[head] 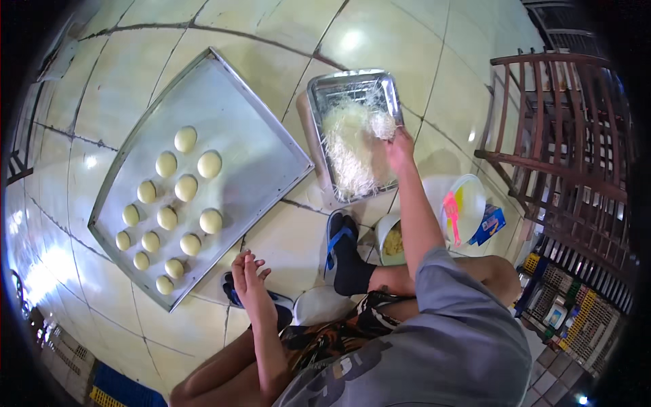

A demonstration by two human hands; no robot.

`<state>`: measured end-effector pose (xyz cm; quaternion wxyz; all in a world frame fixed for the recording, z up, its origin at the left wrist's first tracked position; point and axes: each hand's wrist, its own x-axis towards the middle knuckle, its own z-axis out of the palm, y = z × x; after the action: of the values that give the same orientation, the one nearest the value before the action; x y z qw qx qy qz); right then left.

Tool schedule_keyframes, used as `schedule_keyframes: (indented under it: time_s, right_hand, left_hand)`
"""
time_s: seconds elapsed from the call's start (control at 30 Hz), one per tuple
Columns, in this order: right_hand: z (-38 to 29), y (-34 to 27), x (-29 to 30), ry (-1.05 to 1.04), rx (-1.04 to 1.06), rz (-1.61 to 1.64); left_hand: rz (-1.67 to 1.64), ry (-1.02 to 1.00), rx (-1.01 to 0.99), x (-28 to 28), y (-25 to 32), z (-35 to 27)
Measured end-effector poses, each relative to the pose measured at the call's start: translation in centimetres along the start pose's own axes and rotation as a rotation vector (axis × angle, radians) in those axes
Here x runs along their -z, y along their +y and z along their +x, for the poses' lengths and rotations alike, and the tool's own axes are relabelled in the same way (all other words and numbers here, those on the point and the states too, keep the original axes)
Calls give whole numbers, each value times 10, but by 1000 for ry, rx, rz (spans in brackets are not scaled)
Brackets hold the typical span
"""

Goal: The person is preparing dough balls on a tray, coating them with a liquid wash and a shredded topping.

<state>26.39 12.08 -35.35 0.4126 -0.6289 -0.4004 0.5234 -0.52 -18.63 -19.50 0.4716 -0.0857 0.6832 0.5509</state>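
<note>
My right hand [400, 151] is at the right side of a rectangular metal tray [316, 102]. Its fingers grip a ball coated in pale shreds [382, 125]. A heap of the same thin whitish shreds [351, 168] fills much of that tray. My left hand [252, 285] is raised near the corner edge of a large flat metal baking tray [249, 122], palm up, fingers loosely curled, holding nothing. Several smooth, pale round dough balls [186, 188] sit spaced apart on the left and lower part of the baking tray.
By my right foot stands a bucket of yellowish crumbly stuff [393, 241]. Beyond my right forearm are a white tub [475, 196], a pink plastic spatula [451, 216] and a blue box [491, 224]. A brown slatted rack [554, 157] and plastic crates [569, 310] line the right.
</note>
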Motion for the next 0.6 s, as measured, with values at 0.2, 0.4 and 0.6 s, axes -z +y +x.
schedule_keyframes:
  time_s: [0.2,0.4,0.6]
  right_hand:
    - [-11,-22,-57,-507,-414,556]
    - [-63,-55,-136,-984,-502,-72]
    - [-62,-21,-162,-1079,-472,-320]
  left_hand:
    - [13,-169,-118,-37,-11,55]
    - [-189,-271,-129,-108,-16,106]
    - [-367,-194,-39,-103,-40,142]
